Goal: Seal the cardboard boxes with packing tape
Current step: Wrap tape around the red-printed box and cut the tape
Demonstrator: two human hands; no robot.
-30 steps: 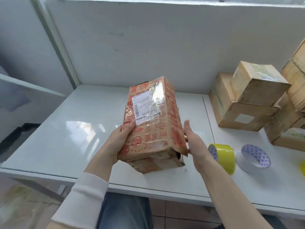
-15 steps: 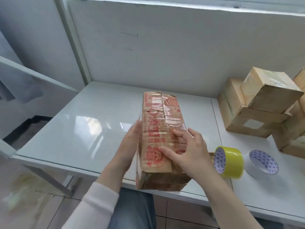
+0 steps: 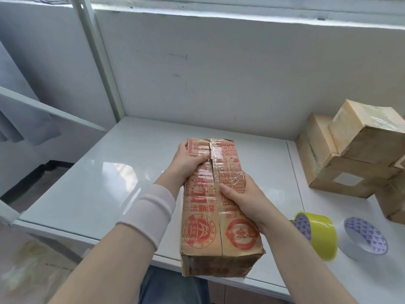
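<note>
I saw left hand [image 3: 186,164], right hand [image 3: 244,199]: fingers [image 3: 183,148] curled round box [image 3: 219,229] mid-frame, thumbs on seam [image 3: 220,216], likely holding flaps shut for tape [image 3: 322,235].

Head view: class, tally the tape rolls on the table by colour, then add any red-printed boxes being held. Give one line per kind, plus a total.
Yellow tape roll: 1
White tape roll: 1
Red-printed box, held between the left hand and the right hand: 1
Total: 3
</note>
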